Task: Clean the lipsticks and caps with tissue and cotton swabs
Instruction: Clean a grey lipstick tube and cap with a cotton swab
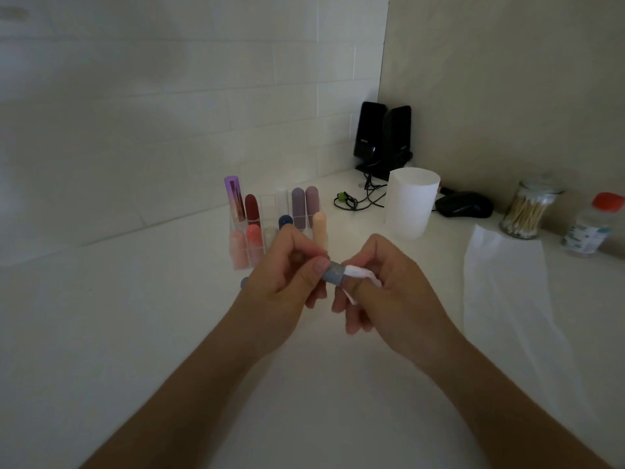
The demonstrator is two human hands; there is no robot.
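My left hand [291,269] grips a grey-blue lipstick tube [333,274] above the white counter, thumb on top. My right hand [389,282] pinches a small piece of white tissue [360,274] against the tube's open right end. Behind my hands stands a clear organizer [267,225] holding several lipsticks in purple, dark red, pink, coral, mauve and cream. A small grey-blue piece, maybe a cap [244,283], peeks out on the counter left of my left wrist. A flat sheet of tissue [504,272] lies to the right. A glass jar of cotton swabs [527,211] stands at the far right.
A white cylindrical cup [411,201] stands behind my right hand. Black speakers [382,137] with cables sit in the corner, with a black mouse [465,204] nearby. A small bottle with an orange-red cap [592,225] is at the right edge. Walls close off the back.
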